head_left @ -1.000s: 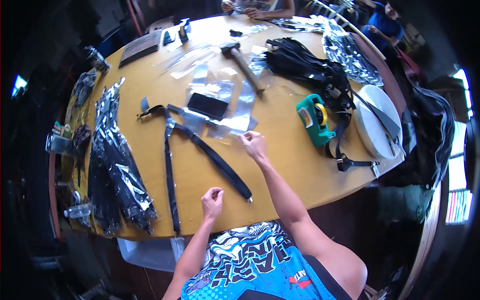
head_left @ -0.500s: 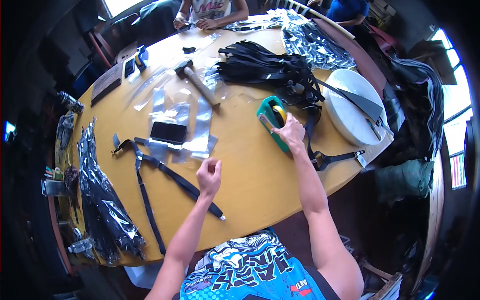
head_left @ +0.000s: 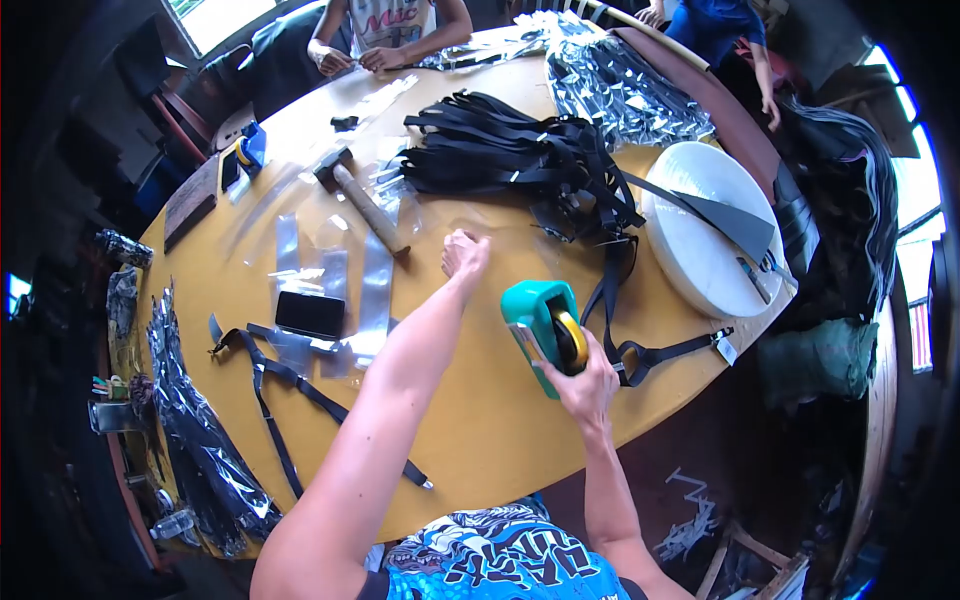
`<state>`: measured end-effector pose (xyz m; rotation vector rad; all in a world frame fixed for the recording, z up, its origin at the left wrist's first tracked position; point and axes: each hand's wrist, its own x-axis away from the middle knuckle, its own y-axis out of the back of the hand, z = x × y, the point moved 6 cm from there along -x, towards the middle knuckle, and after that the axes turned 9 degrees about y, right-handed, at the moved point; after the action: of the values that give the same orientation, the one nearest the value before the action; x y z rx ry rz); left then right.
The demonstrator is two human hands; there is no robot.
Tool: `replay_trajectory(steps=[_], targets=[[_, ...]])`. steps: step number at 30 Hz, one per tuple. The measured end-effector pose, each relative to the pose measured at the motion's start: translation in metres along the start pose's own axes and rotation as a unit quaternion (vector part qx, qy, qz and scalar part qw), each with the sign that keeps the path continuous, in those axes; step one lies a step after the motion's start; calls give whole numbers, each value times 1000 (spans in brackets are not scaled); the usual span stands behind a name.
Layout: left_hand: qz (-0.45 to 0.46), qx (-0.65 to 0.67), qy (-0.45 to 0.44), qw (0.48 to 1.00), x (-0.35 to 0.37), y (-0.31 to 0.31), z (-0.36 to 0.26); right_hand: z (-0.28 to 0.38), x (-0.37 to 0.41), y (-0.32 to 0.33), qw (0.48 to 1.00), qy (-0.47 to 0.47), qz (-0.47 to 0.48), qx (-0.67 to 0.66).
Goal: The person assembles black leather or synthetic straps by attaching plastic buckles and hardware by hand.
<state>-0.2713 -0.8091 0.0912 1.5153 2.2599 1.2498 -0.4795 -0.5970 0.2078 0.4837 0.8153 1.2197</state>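
A green tape dispenser with a yellow-cored roll is gripped by my right hand and held tilted near the right front of the table. My left hand reaches forward with curled fingers beside some clear plastic film; whatever they hold, if anything, is hidden. Just left of that hand lies a hammer with a wooden handle. A bundle of black straps is farther back. Black suspenders lie flat at the left, below a dark phone resting on clear plastic strips.
At the right stands a round white slab with a dark blade-shaped piece on it. Plastic-wrapped straps line the left edge, and more wrapped bundles lie at the back. A person works across the yellow table.
My right hand has pulled the tape dispenser toward me and lifted it. My left hand has moved forward and right, toward the table's middle. The view has shifted slightly.
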Motion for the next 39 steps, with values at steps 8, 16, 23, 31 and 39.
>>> replay_trajectory(steps=[8,16,23,31,39], targets=[[-123,275,-200,932,21,158,-14,-2,16,5,999,-4,42,3],[-252,423,-427,758,189,416,-34,7,-46,-35,994,61,65,63],[-149,336,-363,856,278,432,22,2,-64,-62,980,65,110,154],[5,478,-261,839,307,378,113,231,52,-18,850,356,135,-364],[-11,702,-191,686,316,423,200,314,180,-95,706,220,478,-474]])
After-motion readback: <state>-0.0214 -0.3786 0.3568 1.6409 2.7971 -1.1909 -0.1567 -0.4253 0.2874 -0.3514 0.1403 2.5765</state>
